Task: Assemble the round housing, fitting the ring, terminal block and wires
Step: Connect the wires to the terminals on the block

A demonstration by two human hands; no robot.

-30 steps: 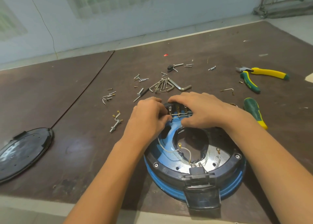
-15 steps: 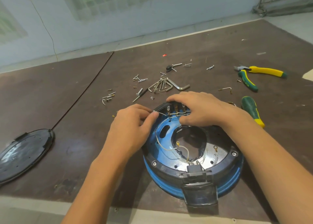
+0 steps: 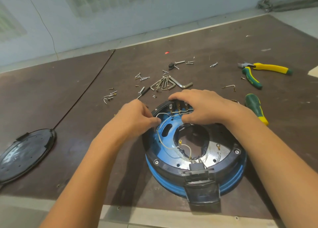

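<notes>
At the housing's (image 3: pixel 229 184) far rim, left hand (image 3: pixel 134 120) pinches a white wire (image 3: pixel 161 114), right hand (image 3: pixel 204 105) grips the terminal block (image 3: pixel 179 107); hex keys (image 3: pixel 165 84) lie just beyond.

We see free counter (image 3: pixel 74 124) between black lid (image 3: pixel 25 152) and housing (image 3: pixel 165 183). Behind the housing, hex keys (image 3: pixel 164 84) and loose screws (image 3: pixel 142 77) crowd the way; screwdriver (image 3: pixel 253 103) and pliers (image 3: pixel 250 77) block the right side.

Blue housing (image 3: pixel 169 185) flat — black ring (image 3: pixel 167 167) (wires (image 3: pixel 167 147) loose)
</notes>
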